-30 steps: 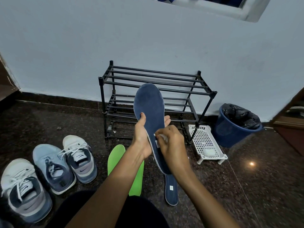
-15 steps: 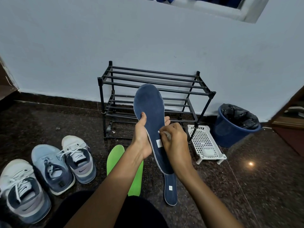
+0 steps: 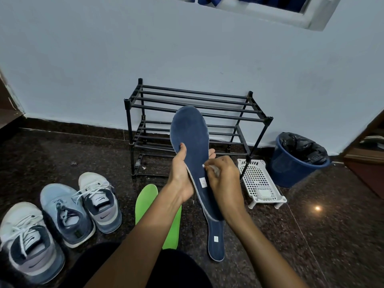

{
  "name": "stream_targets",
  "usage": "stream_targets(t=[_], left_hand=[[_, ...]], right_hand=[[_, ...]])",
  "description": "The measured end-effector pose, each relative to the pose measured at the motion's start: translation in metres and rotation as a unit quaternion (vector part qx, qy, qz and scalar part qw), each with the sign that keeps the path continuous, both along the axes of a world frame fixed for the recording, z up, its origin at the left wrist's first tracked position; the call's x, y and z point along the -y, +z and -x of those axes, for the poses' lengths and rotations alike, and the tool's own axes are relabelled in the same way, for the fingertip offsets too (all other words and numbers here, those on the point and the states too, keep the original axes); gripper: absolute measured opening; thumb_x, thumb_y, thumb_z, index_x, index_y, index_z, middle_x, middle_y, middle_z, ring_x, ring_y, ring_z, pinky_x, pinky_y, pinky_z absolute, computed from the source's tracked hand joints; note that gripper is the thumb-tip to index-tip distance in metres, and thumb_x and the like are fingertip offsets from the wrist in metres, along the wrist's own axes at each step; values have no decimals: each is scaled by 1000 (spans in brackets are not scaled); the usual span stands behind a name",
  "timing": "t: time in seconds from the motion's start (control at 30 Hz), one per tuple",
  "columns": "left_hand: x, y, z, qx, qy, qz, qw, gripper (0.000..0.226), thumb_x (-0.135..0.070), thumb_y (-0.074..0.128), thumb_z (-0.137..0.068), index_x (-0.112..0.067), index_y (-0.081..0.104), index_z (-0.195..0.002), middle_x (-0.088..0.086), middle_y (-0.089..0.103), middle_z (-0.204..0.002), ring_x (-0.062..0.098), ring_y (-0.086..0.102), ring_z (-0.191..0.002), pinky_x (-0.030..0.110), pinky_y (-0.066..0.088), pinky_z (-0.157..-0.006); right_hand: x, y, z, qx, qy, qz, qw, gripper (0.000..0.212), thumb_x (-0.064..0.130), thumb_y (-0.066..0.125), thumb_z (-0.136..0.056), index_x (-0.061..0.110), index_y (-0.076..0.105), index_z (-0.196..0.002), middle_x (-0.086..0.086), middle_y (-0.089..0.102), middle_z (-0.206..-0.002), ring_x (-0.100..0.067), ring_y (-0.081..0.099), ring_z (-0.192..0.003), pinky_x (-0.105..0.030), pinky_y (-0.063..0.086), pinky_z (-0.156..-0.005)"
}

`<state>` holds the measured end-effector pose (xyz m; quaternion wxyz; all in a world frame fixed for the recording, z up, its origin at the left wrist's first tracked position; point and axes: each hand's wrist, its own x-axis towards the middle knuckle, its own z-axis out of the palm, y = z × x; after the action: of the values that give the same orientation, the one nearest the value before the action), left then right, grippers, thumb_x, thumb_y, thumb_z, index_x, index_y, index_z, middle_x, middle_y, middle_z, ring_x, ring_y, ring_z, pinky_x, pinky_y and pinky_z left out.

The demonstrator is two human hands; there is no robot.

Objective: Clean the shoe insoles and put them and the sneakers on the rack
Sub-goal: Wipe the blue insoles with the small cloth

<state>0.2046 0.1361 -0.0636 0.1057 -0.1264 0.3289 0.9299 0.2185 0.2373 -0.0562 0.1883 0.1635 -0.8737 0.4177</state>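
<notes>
My left hand (image 3: 180, 173) grips a dark blue insole (image 3: 190, 134) by its middle and holds it upright in front of the black shoe rack (image 3: 195, 113). My right hand (image 3: 223, 179) pinches a small white wipe (image 3: 212, 167) against the insole's face, near a white label. A second blue insole (image 3: 216, 242) lies on the floor below my hands. A green insole (image 3: 146, 201) lies to its left, partly behind my left forearm. Three sneakers stand at the lower left: a white and grey one (image 3: 99, 201), a light blue one (image 3: 65, 215) and another white and grey one (image 3: 27, 240).
A white perforated plastic tray (image 3: 259, 179) holding a small white pad sits right of the rack. A blue bin (image 3: 295, 163) lined with a black bag stands beyond it. Wooden furniture edges show at far right and far left. The floor is dark polished stone.
My right hand with the wipe has slid up the insole's face, away from the white label. The left hand and insole have stayed about where they were.
</notes>
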Motion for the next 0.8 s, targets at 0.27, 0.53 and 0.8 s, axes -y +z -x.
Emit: stream_targets(t=[0.27, 0.53, 0.8], left_hand=[[1, -1, 2, -4, 25, -18, 1000, 67, -53, 23, -98, 1, 52, -126, 19, 59, -126, 23, 60, -110, 34, 49, -86], [2, -2, 2, -11, 29, -47, 998, 65, -53, 21, -98, -1, 60, -106, 18, 63, -118, 23, 60, -109, 35, 45, -93], [2, -1, 3, 0, 35, -71, 997, 56, -46, 30, -98, 2, 56, -113, 23, 60, -121, 27, 57, -112, 37, 42, -97]], right_hand=[[4, -6, -16, 31, 63, -4, 997, 13, -4, 58, -83, 0, 69, -88, -4, 54, -87, 7, 47, -74, 4, 32, -69], [4, -9, -15, 49, 49, 19, 997, 13, -3, 59, -82, 4, 69, -88, -5, 57, -88, 5, 49, -77, 1, 34, -69], [-6, -10, -11, 72, 24, 69, 995, 14, 0, 66, -78, 14, 69, -80, 10, 59, -81, 1, 56, -79, -3, 36, -71]])
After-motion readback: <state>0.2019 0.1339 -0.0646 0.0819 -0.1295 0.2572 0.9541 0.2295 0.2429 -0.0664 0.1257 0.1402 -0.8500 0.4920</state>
